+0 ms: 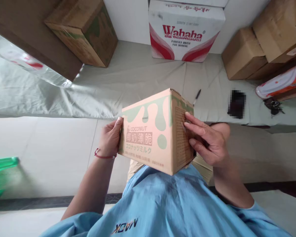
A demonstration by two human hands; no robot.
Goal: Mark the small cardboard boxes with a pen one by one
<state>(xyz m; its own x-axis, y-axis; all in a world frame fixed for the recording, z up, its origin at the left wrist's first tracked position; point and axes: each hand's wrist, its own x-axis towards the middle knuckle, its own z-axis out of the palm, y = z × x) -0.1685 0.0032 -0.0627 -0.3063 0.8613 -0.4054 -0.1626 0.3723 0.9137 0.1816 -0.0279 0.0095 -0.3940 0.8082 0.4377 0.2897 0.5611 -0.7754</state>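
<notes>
A cardboard box [146,135] with green drip print and the word COCONUT is held up in front of my blue shirt, turned so one corner points towards me. My left hand [111,136] grips its left edge, thumb on the near side; a red string bracelet circles that wrist. On the right side panel, which carries small print, the fingertips of my right hand [208,138] press, fingers slightly spread. Part of the right palm and whatever lies behind the box are hidden. Beyond the box, a pen [197,97] lies on the cloth-covered table [138,75].
At the back stands a white and red Wahaha water carton [186,33]. Brown boxes [86,33] are on the left beside wrapped bottles [34,62]. More cardboard boxes [244,54], an orange and white cylinder [283,80], keys [273,105] and a pixelated dark object [236,104] sit right. A green plastic item [2,168] is low left.
</notes>
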